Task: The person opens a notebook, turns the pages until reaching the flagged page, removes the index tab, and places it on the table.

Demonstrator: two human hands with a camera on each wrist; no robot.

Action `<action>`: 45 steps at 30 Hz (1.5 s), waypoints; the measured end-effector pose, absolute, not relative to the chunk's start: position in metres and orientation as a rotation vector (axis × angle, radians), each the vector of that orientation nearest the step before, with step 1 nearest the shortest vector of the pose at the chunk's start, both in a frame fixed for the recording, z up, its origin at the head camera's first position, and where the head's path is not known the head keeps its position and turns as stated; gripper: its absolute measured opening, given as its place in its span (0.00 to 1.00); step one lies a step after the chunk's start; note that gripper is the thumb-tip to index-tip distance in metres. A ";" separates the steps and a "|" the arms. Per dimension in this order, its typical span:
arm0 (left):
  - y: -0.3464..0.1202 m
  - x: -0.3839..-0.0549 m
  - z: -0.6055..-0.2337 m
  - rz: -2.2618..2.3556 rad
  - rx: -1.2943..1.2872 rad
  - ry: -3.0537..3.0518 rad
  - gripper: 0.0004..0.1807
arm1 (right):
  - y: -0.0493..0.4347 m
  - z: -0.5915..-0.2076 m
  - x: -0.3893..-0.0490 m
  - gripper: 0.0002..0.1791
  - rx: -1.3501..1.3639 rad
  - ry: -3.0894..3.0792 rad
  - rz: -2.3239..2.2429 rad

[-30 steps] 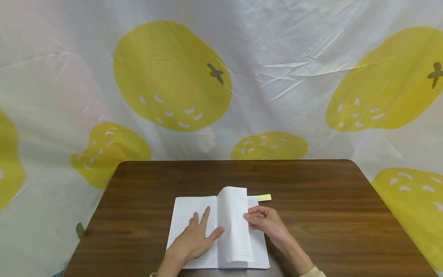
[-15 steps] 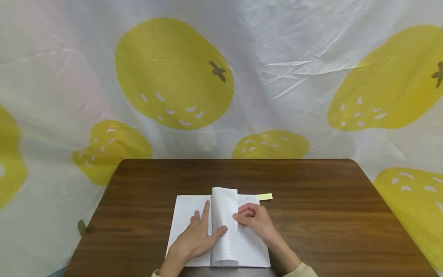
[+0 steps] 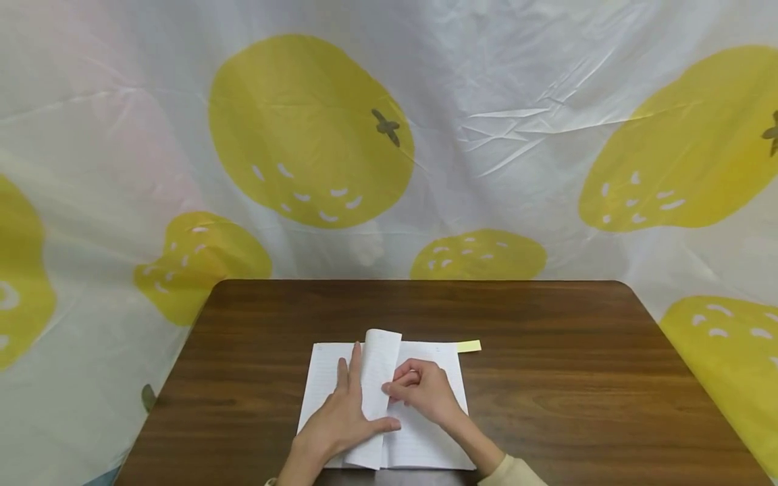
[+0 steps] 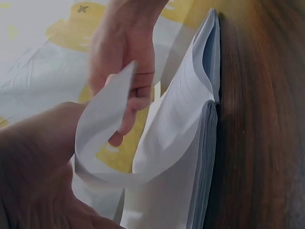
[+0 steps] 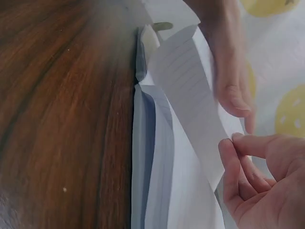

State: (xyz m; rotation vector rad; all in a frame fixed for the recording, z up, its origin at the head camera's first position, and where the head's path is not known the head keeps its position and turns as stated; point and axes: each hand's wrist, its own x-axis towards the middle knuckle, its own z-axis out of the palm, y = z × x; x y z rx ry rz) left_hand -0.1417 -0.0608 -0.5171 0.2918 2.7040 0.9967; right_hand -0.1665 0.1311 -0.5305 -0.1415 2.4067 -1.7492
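Observation:
An open notebook point(image 3: 437, 432) with lined white pages lies near the front of the table. My right hand point(image 3: 425, 391) pinches the free edge of a raised page point(image 3: 378, 371) between thumb and fingertips; the right wrist view shows that page point(image 5: 190, 90) held by my right hand point(image 5: 267, 176). The page curls up over the spine toward the left. My left hand point(image 3: 340, 412) rests over the left page with its fingers spread and its thumb reaching right across the raised page's lower part. In the left wrist view the page point(image 4: 107, 109) bends in a loop beside my left hand point(image 4: 43, 162).
A yellow sticky tab point(image 3: 469, 346) juts from the notebook's upper right edge. The dark wooden table point(image 3: 577, 378) extends around the book. Behind it hangs a pale cloth point(image 3: 474, 169) printed with yellow fruit.
The right hand has drawn the page's edge leftward across the spine, uncovering more of the right-hand page. The left hand stays over the left page, its index finger now more upright.

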 end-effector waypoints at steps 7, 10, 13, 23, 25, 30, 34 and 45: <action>-0.060 -0.142 -0.518 0.987 0.339 2.726 0.78 | 0.125 -0.528 -0.168 0.09 -0.330 2.419 -1.684; -0.056 -0.142 -0.519 0.982 0.361 2.739 0.79 | 0.129 -0.525 -0.170 0.06 -0.421 2.469 -1.613; -0.054 -0.141 -0.519 0.980 0.386 2.752 0.79 | 0.140 -0.521 -0.172 0.06 -0.496 2.586 -1.469; -0.053 -0.142 -0.517 0.838 0.339 2.792 0.79 | 0.169 -0.513 -0.182 0.35 -0.633 2.912 -0.829; -0.053 -0.142 -0.518 0.791 0.301 2.798 0.79 | 0.169 -0.511 -0.185 0.40 -0.638 2.924 -0.725; -0.056 -0.142 -0.524 0.734 0.207 2.830 0.80 | 0.165 -0.507 -0.197 0.50 -0.528 2.900 -0.514; -0.057 -0.142 -0.528 0.711 0.213 2.901 0.82 | 0.161 -0.504 -0.208 0.60 -0.447 2.846 -0.379; -0.054 -0.142 -0.521 0.399 0.449 3.188 0.82 | 0.156 -0.500 -0.220 0.66 -0.366 2.781 -0.189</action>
